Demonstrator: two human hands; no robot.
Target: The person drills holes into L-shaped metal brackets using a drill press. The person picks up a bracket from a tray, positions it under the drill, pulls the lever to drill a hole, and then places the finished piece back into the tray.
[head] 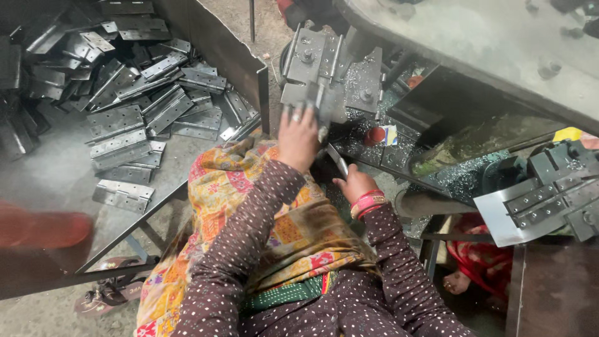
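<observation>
Your left hand (298,138) presses a grey metal hinge (310,100) against the machine fixture (331,62) straight ahead, long axis running away from you. Your right hand (354,183), nearer your body, pinches a thin metal strip (337,160) just below. Loose hinges (134,100) heap in the tray (62,175) to your left; shavings litter the bench.
</observation>
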